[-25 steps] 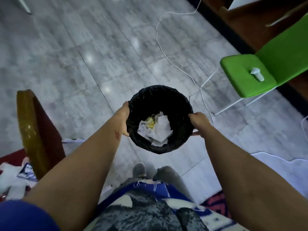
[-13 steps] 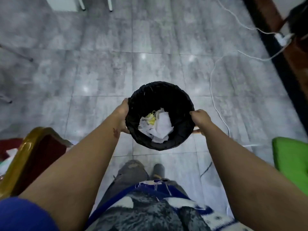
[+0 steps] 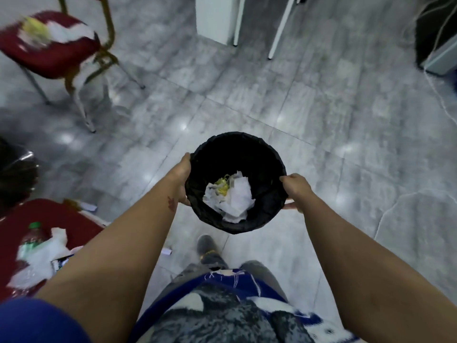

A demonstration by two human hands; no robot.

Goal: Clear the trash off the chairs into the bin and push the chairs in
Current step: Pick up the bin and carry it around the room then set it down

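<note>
I carry a black bin [image 3: 259, 154] in front of me above the floor. My left hand [image 3: 181, 178] grips its left side and my right hand [image 3: 295, 190] grips its right rim. White crumpled paper and a yellow scrap [image 3: 228, 195] lie in its bottom. A red chair [image 3: 47, 55] at the upper left has white and yellow trash [image 3: 53, 33] on its seat. A second red chair [image 3: 22, 219] at the lower left bears a bottle with a green cap [image 3: 33, 235] and white wrappers [image 3: 40, 258].
White table legs [image 3: 280, 26] and a white panel [image 3: 214, 17] stand at the top middle. A dark object with cables [image 3: 435, 26] is at the top right. A white cord [image 3: 437, 92] runs over the grey tiles. Small paper scraps [image 3: 167, 251] lie near my feet.
My view has swung left: the green chair has left the frame and two red chairs with trash came into sight. Both hands keep the same hold on the bin.
</note>
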